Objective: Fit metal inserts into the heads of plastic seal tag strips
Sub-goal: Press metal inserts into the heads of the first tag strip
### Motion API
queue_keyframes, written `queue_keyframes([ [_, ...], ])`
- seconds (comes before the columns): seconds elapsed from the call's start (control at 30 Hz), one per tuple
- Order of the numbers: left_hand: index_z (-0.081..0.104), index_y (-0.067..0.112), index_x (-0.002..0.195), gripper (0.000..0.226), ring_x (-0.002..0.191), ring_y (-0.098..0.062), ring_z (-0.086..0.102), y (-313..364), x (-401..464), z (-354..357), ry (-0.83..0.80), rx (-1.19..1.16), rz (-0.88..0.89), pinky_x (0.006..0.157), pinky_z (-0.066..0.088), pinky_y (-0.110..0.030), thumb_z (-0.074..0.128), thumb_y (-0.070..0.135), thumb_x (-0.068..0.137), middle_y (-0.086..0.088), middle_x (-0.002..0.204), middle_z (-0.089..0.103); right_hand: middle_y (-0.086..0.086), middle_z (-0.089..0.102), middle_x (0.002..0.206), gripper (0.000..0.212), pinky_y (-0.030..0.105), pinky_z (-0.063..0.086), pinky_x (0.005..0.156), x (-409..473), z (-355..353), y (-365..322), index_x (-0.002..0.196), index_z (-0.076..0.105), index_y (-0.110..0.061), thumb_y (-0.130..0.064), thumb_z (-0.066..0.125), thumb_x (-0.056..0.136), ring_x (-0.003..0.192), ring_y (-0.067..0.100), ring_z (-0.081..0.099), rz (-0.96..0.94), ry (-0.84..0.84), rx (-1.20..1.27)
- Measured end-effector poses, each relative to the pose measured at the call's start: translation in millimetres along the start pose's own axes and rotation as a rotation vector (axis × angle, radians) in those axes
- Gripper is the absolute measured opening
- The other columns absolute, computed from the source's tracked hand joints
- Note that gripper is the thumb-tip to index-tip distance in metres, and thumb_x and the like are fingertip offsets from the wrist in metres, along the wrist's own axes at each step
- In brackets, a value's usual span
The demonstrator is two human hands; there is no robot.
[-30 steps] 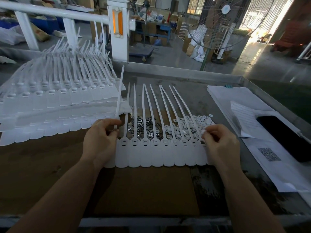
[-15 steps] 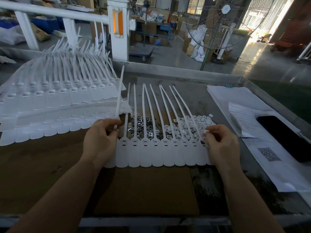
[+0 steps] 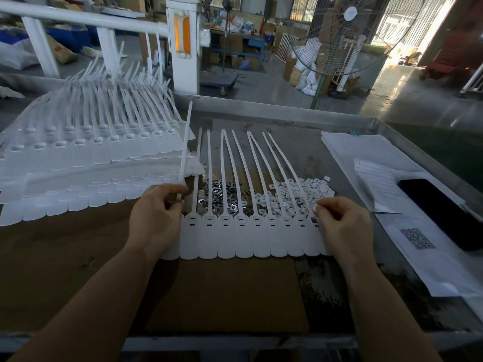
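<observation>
One joined seal tag strip (image 3: pixel 251 239), frame ctr; left hand (image 3: pixel 156 218) pinches raised tail, right hand (image 3: pixel 342 226) pinches small pc at rt-most head. Risk: insert cocks, jams slot if misaligned.

Matt white plastic strips (image 3: pixel 251 239); shiny metal inserts (image 3: pixel 222 198); brown cardboard (image 3: pixel 227 296).

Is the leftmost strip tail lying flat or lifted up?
Lifted: the left hand pinches the leftmost tail, which crosses above the stacked tags.

Two hands (image 3: pixel 156 218), one phone (image 3: pixel 441 212), one fan (image 3: pixel 339 35).
</observation>
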State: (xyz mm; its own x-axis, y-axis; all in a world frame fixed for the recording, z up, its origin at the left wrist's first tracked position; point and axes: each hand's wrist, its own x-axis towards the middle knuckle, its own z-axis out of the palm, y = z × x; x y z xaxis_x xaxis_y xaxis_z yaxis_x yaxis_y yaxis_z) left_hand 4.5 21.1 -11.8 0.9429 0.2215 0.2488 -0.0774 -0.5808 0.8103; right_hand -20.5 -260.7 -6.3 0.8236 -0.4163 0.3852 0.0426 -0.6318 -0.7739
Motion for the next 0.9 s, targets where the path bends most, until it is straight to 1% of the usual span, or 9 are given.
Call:
queue_keyframes([
  [0.07, 0.064, 0.022, 0.114, 0.027, 0.094, -0.014, 0.058, 0.1, -0.3, -0.3, -0.002, -0.008, -0.007, 0.079, 0.045, -0.024, 0.055, 0.009, 0.091, -0.006, 0.111, 0.062, -0.01, 0.063, 0.073, 0.008, 0.019, 0.047, 0.069, 0.2, -1.1, 0.5, 0.084, 0.069, -0.016, -0.008, 0.065, 0.084, 0.072, 0.003, 0.06, 0.016, 0.0, -0.006],
  [0.17, 0.064, 0.022, 0.113, 0.027, 0.094, -0.016, 0.059, 0.0, -0.6, -1.2, -0.003, -0.007, -0.005, 0.08, 0.046, -0.025, 0.055, 0.008, 0.091, -0.006, 0.111, 0.062, -0.006, 0.064, 0.074, 0.016, 0.025, 0.047, 0.068, 1.5, -1.6, 1.2, 0.075, 0.066, -0.021, -0.006, 0.064, 0.083, 0.072, 0.011, 0.06, 0.06, -0.035, -0.017],
  [0.27, 0.064, 0.022, 0.113, 0.027, 0.094, -0.015, 0.058, -0.3, -0.6, -2.1, -0.004, -0.008, -0.007, 0.079, 0.046, -0.024, 0.055, 0.008, 0.091, -0.006, 0.111, 0.062, 0.002, 0.064, 0.082, 0.017, 0.027, 0.043, 0.072, 2.5, -1.4, 1.0, 0.072, 0.065, -0.018, -0.004, 0.062, 0.081, 0.076, 0.017, 0.056, 0.067, -0.086, -0.072],
  [0.37, 0.064, 0.023, 0.111, 0.026, 0.093, -0.014, 0.058, -1.0, -0.9, -2.9, -0.001, -0.019, -0.01, 0.078, 0.046, -0.024, 0.055, 0.008, 0.091, -0.005, 0.11, 0.062, 0.003, 0.061, 0.087, 0.018, 0.028, 0.042, 0.073, 2.3, -2.0, -1.4, 0.069, 0.064, -0.016, -0.001, 0.063, 0.079, 0.074, 0.016, 0.054, 0.044, -0.115, -0.105],
  [0.5, 0.064, 0.024, 0.11, 0.026, 0.089, -0.011, 0.057, -1.8, 0.1, -3.1, 0.004, -0.018, -0.008, 0.068, 0.042, -0.016, 0.055, 0.009, 0.091, -0.003, 0.108, 0.062, 0.001, 0.058, 0.088, 0.019, 0.033, 0.044, 0.076, 1.8, -2.7, -4.7, 0.067, 0.064, -0.017, -0.001, 0.065, 0.078, 0.071, 0.012, 0.053, 0.038, -0.142, -0.123],
  [0.6, 0.064, 0.025, 0.111, 0.026, 0.09, -0.012, 0.057, -2.3, 0.5, -3.7, 0.003, -0.011, -0.008, 0.068, 0.041, -0.015, 0.055, 0.009, 0.091, -0.003, 0.107, 0.062, -0.001, 0.058, 0.09, 0.021, 0.031, 0.044, 0.076, 1.2, -4.2, -4.9, 0.066, 0.064, -0.021, -0.004, 0.066, 0.078, 0.072, 0.01, 0.053, 0.05, -0.172, -0.116],
  [0.7, 0.063, 0.024, 0.112, 0.027, 0.091, -0.012, 0.057, -2.8, -0.1, -4.9, -0.004, -0.007, -0.003, 0.071, 0.041, -0.015, 0.055, 0.009, 0.092, -0.003, 0.109, 0.061, -0.001, 0.059, 0.091, 0.018, 0.033, 0.046, 0.08, 2.0, -5.5, -3.7, 0.068, 0.065, -0.023, -0.008, 0.067, 0.078, 0.077, 0.013, 0.056, 0.081, -0.21, -0.119],
  [0.83, 0.063, 0.024, 0.113, 0.028, 0.092, -0.012, 0.056, -3.0, -0.1, -5.2, -0.01, 0.001, 0.001, 0.07, 0.04, -0.015, 0.054, 0.008, 0.092, -0.004, 0.111, 0.061, 0.003, 0.062, 0.086, 0.015, 0.027, 0.042, 0.07, 4.0, -5.6, -4.4, 0.074, 0.067, -0.023, -0.009, 0.068, 0.077, 0.077, 0.014, 0.057, 0.167, -0.24, -0.053],
  [0.9, 0.062, 0.024, 0.114, 0.028, 0.094, -0.013, 0.057, -2.2, -0.2, -5.3, -0.013, 0.004, -0.001, 0.074, 0.043, -0.019, 0.054, 0.009, 0.092, -0.004, 0.111, 0.061, 0.001, 0.06, 0.079, 0.016, 0.024, 0.04, 0.062, 6.1, -6.8, -6.2, 0.075, 0.066, -0.021, -0.005, 0.068, 0.076, 0.072, 0.013, 0.054, 0.207, -0.256, 0.0],
])
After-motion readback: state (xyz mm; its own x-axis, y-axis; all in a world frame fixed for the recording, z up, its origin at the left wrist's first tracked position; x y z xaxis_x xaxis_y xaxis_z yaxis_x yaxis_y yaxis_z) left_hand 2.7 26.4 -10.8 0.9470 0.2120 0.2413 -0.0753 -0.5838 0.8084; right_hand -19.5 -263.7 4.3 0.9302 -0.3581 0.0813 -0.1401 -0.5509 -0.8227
